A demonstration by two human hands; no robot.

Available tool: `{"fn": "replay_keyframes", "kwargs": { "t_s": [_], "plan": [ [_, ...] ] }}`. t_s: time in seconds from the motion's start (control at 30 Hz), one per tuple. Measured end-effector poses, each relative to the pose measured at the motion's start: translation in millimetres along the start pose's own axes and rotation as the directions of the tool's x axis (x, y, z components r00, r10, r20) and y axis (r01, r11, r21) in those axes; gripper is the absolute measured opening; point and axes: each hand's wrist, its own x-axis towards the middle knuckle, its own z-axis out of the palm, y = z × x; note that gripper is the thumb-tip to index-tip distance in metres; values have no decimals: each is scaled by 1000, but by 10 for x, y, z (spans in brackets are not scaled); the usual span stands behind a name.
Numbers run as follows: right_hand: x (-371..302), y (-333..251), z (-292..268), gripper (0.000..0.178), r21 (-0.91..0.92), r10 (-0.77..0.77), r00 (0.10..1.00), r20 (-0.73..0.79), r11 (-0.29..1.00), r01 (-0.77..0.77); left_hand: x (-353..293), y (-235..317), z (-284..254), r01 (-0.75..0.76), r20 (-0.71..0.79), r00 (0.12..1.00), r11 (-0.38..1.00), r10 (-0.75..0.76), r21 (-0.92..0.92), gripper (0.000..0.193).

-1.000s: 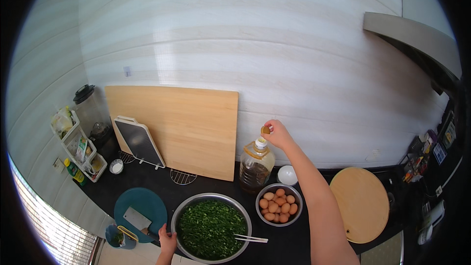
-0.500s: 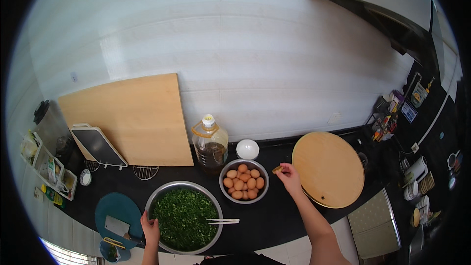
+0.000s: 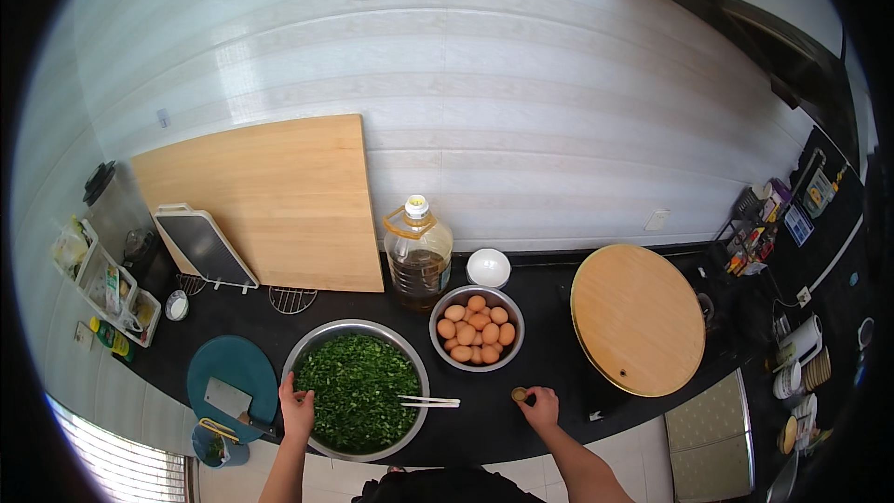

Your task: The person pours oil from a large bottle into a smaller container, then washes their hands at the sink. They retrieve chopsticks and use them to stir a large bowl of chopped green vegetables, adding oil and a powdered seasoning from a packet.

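Observation:
My left hand is at the left rim of a large metal bowl, its fingers and thumb closed about the edge. Finely chopped greens fill this bowl, and a pair of white chopsticks rests across its right side. Between the fingertips of my right hand is a small round yellowish-brown cap, held low over the black counter. Just beyond that hand stands a smaller metal bowl heaped with brown eggs.
A big oil bottle and stacked white bowls stand behind the eggs. On the right lies a round wooden lid. A cleaver rests on a teal round board at left. A large wooden board leans on the wall.
My right hand has come nearer to me with the small cap, away from the wooden lid's left edge. My left hand stays at the bowl's rim. The whole view has shifted slightly.

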Motion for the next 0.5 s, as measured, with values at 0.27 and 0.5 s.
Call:
{"fn": "replay_keyframes", "kwargs": {
  "t_s": [0.27, 0.5],
  "plan": [
    [903, -970, -400, 26, 148, -319, 931, -179, 926, 347, -76, -146, -42, 62, -34, 997, 998, -62, -4, 62],
    [2335, -3081, -446, 42, 235, -650, 750, -125, 715, 659, -193, -7, -131, 57, -129, 990, 998, -57, -7, 60]
  ]
}}
